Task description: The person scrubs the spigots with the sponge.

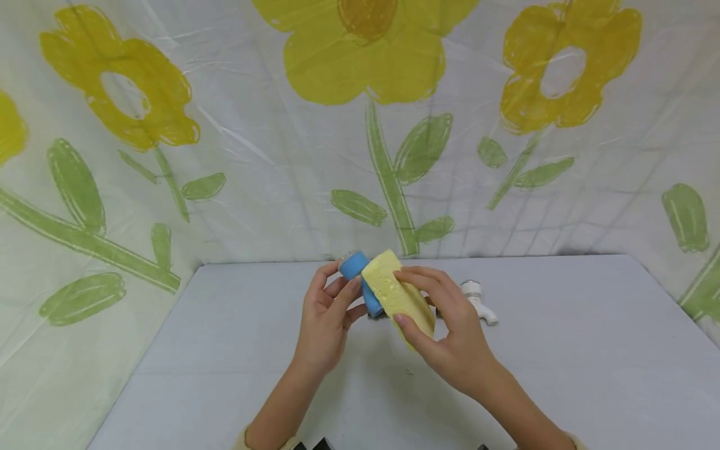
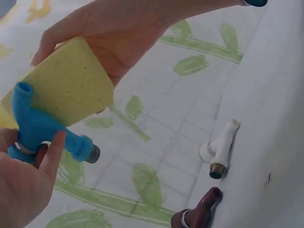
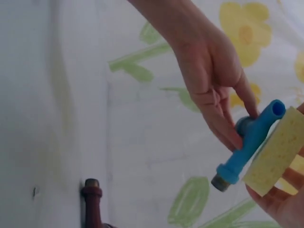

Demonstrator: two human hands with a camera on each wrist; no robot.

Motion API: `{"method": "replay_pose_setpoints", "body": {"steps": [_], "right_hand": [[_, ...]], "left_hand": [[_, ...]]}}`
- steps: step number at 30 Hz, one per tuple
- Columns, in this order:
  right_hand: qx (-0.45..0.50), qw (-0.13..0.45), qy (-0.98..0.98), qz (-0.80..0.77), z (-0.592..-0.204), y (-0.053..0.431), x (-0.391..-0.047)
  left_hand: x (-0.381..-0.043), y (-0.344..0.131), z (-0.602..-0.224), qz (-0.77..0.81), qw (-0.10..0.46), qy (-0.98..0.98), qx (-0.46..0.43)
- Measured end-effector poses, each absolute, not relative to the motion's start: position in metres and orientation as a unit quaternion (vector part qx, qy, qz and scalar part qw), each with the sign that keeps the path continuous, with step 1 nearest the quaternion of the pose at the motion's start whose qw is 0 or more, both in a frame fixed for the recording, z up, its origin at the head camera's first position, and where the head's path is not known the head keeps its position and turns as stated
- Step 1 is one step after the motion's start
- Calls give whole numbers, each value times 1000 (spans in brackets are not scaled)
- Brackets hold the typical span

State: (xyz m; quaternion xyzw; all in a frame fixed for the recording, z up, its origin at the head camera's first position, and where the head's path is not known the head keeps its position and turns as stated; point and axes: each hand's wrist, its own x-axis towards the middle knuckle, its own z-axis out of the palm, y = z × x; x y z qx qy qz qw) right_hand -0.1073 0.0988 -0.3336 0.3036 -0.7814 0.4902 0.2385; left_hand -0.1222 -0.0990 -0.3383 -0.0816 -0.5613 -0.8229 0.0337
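My left hand [image 1: 325, 315] grips a blue plastic tap [image 2: 40, 126] by its round knob, raised above the table. Its threaded metal end [image 2: 94, 154] sticks out to one side, while the spout's open mouth shows in both wrist views. Thumb and fingers of my right hand [image 1: 458, 334] hold a thick yellow sponge [image 1: 396, 294] by its edges. The sponge lies along the tap's body and, in the head view, covers part of it. In the right wrist view a narrow side of the sponge [image 3: 274, 154] runs alongside the blue spout.
Behind my hands a white tap [image 1: 474, 297] rests on the pale table [image 1: 225, 350]. A dark red tap [image 2: 197, 213] lies near it, mostly hidden in the head view. A sheet painted with yellow flowers [image 1: 365, 62] hangs beyond the table's far edge.
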Motion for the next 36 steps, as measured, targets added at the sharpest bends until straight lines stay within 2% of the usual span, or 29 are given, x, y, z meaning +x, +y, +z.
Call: {"method": "replay_pose_setpoints", "body": {"steps": [4,11,13,18,21,28,36], "right_hand": [[309,263,-768,495,-335,95,-108],[332,255,-765,489,-336,98,-110],[348,287,-759,470,-336,98,-111],[387,427,-713,400,-336,100,-120],[409,466,-691,373,-335,102,-124],[441,444,-693,358,-332,104,-124],[439,406,-709,375,-333,107,-126]], "left_hand": [[-120,-96,-338,-837,4,-543,-70],[-118,-96,-340,-834,-51,-542,-84],[-117,-98,-340,-830,-63,-546,-95],[-117,-100,-340,-818,-73,-561,-104],[-116,-99,-339,-816,-75,-566,-84],[-120,-101,-338,-825,-76,-559,-21],[-120,-107,-330,-838,-69,-541,-3]]}}
